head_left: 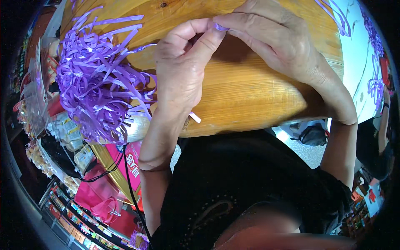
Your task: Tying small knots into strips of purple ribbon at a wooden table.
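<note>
Both my hands meet above the wooden table (254, 100), their fingertips together on a small loop of purple ribbon (220, 27). My left hand (183, 62) pinches the ribbon between thumb and forefinger, the other fingers curled in. My right hand (277, 39) comes from the right, its thumb and fingers closed at the ribbon's other side. Most of this piece is hidden by the fingers. Beside my left hand lies a big tangled heap of purple ribbon strips (100, 83), some ends reaching toward my wrist. A short pale strip end (195, 117) shows by my left wrist.
A white marbled surface (354, 54) adjoins the table on the right, with more purple ribbons (376, 89) on it. A black cable (130, 179) hangs below the heap. Pink bags (98, 200) and clear plastic packages (66, 129) crowd the left. Another person's arm (384, 121) shows at far right.
</note>
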A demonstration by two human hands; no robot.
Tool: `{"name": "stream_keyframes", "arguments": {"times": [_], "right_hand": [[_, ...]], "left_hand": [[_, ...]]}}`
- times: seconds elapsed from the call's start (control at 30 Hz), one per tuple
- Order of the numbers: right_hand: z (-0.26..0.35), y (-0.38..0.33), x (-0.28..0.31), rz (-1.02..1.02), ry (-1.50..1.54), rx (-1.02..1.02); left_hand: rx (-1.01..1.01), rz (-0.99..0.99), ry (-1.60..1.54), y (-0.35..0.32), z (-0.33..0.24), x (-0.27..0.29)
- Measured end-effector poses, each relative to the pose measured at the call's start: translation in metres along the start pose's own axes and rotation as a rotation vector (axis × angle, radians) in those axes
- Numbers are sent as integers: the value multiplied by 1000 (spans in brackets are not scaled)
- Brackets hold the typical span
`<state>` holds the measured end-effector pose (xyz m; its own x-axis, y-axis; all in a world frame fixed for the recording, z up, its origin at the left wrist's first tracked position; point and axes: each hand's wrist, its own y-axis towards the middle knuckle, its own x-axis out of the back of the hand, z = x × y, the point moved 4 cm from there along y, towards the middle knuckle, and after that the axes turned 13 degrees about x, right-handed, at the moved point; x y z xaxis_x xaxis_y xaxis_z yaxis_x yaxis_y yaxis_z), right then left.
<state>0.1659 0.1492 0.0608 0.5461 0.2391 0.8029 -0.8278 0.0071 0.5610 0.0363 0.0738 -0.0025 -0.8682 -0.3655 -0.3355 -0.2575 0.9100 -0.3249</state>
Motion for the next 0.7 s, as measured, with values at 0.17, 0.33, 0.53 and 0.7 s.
{"name": "stream_keyframes", "arguments": {"times": [0.17, 0.33, 0.53, 0.7], "right_hand": [[-14, -4, -7, -77, 600, -348], [-22, 0, -26, -325, 931, 462], [-2, 2, -12, -51, 115, -119], [-9, 10, -22, -401, -784, 823]], "left_hand": [[27, 63, -164, 0, 4, 0], [-23, 182, -241, 1, 7, -2], [-23, 17, -95, -1, 7, 3], [-193, -220, 157, 0, -2, 8]]}}
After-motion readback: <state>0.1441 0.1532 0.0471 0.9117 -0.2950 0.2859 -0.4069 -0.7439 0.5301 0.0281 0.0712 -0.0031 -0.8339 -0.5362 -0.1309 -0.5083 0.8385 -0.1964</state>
